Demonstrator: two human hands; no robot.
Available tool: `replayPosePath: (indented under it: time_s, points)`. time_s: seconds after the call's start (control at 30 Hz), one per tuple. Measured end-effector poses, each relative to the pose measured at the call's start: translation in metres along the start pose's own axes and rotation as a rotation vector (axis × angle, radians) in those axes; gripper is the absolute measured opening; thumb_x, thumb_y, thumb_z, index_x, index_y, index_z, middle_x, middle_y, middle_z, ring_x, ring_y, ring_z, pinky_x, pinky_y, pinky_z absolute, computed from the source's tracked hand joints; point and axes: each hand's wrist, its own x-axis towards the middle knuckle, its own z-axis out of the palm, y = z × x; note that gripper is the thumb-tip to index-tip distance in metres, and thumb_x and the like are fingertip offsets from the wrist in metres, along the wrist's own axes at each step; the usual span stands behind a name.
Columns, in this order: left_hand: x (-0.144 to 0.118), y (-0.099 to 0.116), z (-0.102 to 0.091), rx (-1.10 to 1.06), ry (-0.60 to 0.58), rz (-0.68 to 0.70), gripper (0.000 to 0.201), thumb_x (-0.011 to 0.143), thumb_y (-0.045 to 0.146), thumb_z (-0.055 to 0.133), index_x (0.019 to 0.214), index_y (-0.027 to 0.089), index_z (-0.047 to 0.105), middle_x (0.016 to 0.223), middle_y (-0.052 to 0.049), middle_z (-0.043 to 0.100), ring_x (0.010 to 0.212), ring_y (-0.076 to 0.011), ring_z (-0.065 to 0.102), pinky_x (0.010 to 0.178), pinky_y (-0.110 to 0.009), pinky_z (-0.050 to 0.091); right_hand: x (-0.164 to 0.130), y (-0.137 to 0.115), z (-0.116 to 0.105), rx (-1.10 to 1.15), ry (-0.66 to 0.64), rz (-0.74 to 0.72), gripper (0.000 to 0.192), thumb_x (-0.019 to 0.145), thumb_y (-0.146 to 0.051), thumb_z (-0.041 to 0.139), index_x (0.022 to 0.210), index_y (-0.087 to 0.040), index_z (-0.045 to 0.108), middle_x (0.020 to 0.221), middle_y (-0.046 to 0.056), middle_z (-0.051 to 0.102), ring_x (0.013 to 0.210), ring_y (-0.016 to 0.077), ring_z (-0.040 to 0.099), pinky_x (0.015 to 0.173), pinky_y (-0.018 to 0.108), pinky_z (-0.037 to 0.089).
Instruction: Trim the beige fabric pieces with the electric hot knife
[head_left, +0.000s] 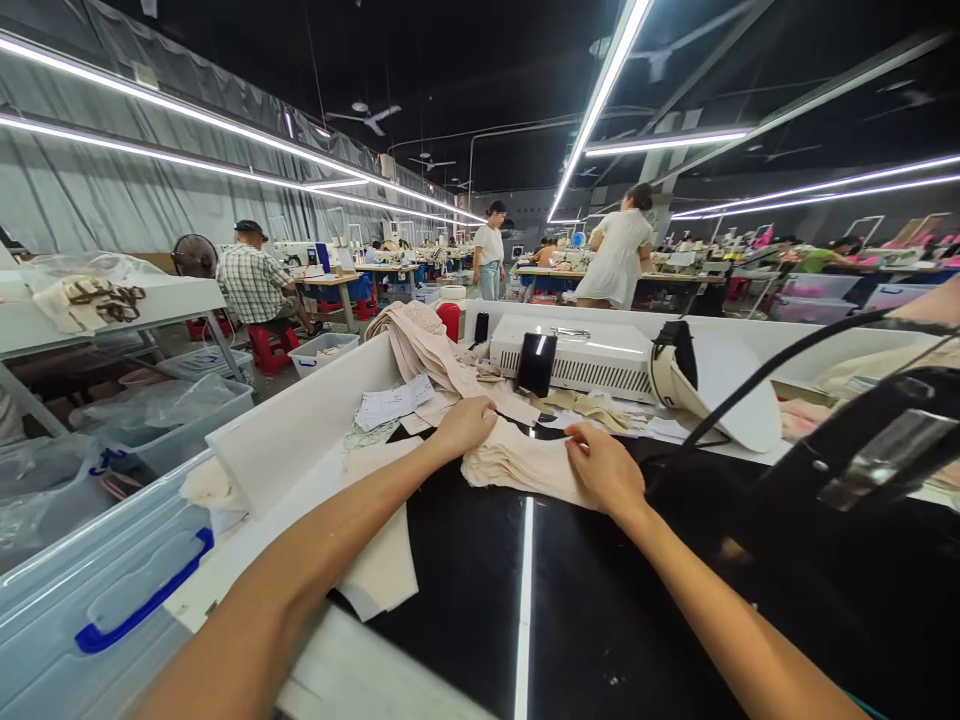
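Note:
A layered stack of cream fabric pieces lies on the glossy black tabletop. My left hand is at the stack's far left corner, its fingers curled and closed on the cloth, though the fingertips are partly hidden. At the right end, my right hand pinches the edge of the same stack between thumb and fingers. More cream cloth hangs along the table's left side beneath my left forearm. Behind my left hand sits a heap of pinkish-beige fabric, with a white patterned piece beside it.
A white vented box with a dark phone-like object in front stands at the back. Black machinery occupies the right. A clear lidded bin is at left. Several people work beyond, one in a checked shirt.

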Motion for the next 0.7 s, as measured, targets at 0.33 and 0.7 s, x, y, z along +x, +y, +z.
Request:
replayPosePath:
  time_s: [0.33,0.7]
  points:
    - [-0.017,0.005,-0.011,-0.113,-0.026,-0.155,0.046,0.121,0.044,0.077,0.158,0.018,0.070,0.141,-0.012,0.080,0.113,-0.0264,0.083,0.099,-0.046,0.074,-0.018,-0.003,-0.021,-0.026,0.028,-0.201,0.052,0.110,-0.049,0.048,0.135,-0.015,0.079,0.137,0.030,0.081,0.129,0.0502,0.074,0.114,0.063,0.055]
    - [-0.102,-0.053,-0.121,0.119,-0.116,-0.307,0.040,0.118,0.046,0.082,0.146,0.018,0.076,0.143,-0.012,0.078,0.122,-0.0291,0.081,0.105,-0.051,0.072,-0.088,-0.055,-0.033,0.348,-0.037,-0.333,0.043,0.105,-0.062,0.059,0.123,-0.033,0.084,0.134,0.011,0.086,0.127,0.0412,0.081,0.112,0.059,0.062]
